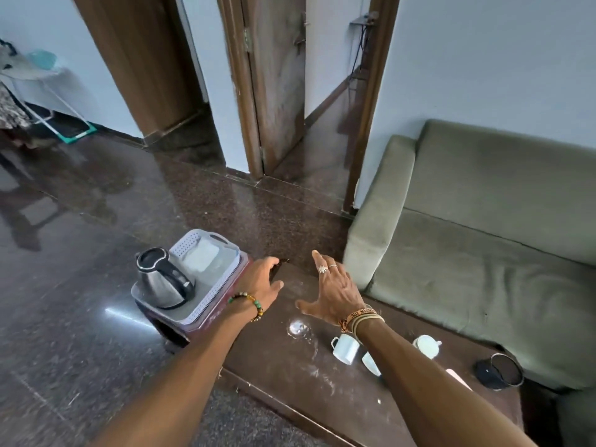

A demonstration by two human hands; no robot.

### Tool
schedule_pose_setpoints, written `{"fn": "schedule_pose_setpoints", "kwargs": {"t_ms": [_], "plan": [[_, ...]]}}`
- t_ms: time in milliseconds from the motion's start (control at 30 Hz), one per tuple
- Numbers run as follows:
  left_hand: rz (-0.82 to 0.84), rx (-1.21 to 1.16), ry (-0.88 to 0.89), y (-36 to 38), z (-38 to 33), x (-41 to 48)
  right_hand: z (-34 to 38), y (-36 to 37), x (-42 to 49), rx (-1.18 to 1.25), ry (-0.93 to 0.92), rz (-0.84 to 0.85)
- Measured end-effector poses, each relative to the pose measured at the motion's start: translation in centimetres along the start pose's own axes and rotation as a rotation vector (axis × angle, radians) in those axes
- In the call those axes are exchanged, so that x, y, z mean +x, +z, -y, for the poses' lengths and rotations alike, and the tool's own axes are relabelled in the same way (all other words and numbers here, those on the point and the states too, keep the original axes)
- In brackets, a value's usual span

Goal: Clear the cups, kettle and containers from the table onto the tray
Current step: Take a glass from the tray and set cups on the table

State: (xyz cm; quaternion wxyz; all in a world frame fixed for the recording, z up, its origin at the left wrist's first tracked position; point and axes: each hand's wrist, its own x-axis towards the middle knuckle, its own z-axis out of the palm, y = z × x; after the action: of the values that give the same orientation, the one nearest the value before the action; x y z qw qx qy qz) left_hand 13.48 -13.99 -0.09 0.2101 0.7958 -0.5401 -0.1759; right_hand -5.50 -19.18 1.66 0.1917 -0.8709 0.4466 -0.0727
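Kettle sitting on the tray, cups waiting on the table.

The steel kettle (164,279) is standing upright at the near end of the white tray (206,309), which is resting on a low stool just beside the dark table (290,375). A white cup (345,348), a lidded white pot (427,346), a clear glass (298,327) and a dark round container (503,371) are sitting on the table. The left hand (263,279) is curling loosely over the table's far corner, holding nothing; the right hand (332,290) is hovering spread and empty, near a green sofa (483,221).
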Motion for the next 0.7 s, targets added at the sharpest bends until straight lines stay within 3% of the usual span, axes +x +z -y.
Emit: {"fn": "schedule_pose_setpoints", "kwargs": {"t_ms": [300,533,700], "plan": [[-0.137,0.009,-0.077,-9.0,10.4,-8.0,13.5,3.7,-3.3,-0.030,-0.092,0.028],[-0.259,0.012,-0.160,-18.3,18.6,-13.1,26.1,4.6,-2.4,-0.012,-0.263,-0.002],[-0.326,-0.040,-0.224,-20.7,22.8,-14.3,31.4,6.6,-0.8,-0.018,-0.314,0.034]]}}
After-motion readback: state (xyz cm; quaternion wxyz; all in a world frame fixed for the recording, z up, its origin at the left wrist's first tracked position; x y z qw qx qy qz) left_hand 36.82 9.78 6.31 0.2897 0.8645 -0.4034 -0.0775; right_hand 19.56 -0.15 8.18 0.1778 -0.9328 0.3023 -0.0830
